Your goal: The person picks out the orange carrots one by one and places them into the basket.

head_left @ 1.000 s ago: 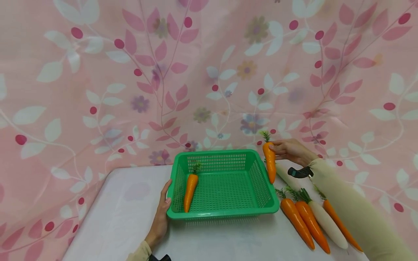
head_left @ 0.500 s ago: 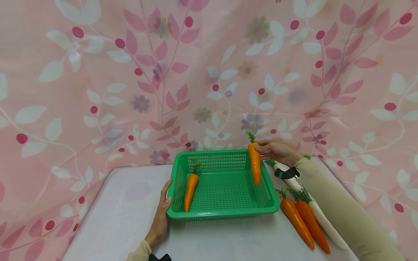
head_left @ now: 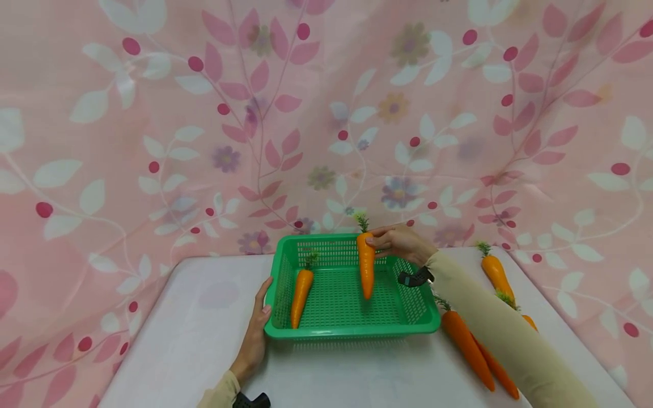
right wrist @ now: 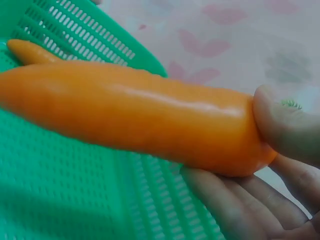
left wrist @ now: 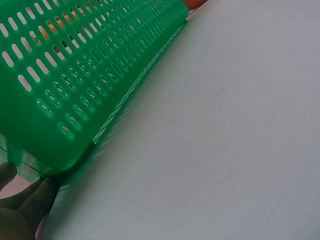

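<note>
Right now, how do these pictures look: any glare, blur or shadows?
Head view: soft, even light, floral backdrop pattern legible; left wrist view: left hand darkly shaded in the lower corner; right wrist view: pale glare along the held carrot, backdrop behind it blurred.

room is left in the basket (head_left: 352,331) between the lying carrot (head_left: 302,296) and the held carrot (head_left: 366,267); rightward, passage is blocked by an arm (head_left: 482,311).

Orange carrot (head_left: 366,265), tip down, over green basket (head_left: 352,331)

Beige sleeves (head_left: 497,331) and black wristbands (head_left: 415,277) are worn.
</note>
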Available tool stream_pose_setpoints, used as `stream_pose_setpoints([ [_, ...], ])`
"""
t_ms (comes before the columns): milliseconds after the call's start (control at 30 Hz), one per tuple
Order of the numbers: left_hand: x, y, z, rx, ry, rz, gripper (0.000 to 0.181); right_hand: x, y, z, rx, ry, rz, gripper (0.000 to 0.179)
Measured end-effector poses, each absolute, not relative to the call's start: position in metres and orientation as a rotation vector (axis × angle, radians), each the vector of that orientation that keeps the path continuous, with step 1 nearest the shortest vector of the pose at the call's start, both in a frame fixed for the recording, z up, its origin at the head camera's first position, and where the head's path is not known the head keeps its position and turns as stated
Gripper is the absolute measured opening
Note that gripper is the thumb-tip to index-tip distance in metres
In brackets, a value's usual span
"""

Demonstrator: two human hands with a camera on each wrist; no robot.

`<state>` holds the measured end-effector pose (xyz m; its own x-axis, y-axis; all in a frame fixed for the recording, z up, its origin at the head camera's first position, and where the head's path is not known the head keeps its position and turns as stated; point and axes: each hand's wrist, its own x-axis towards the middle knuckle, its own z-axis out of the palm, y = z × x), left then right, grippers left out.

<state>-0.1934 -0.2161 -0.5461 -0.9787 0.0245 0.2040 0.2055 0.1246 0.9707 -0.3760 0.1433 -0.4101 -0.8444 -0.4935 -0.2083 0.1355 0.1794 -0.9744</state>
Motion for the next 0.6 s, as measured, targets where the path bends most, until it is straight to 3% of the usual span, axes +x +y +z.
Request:
stream_pose_setpoints([
  [600, -0.193, -0.216, -0.546, -0.247, -2.232, -1.98, 0.058, -0.377, 0.063, -0.436, -0.268, 1.948, -1.646, 0.046],
])
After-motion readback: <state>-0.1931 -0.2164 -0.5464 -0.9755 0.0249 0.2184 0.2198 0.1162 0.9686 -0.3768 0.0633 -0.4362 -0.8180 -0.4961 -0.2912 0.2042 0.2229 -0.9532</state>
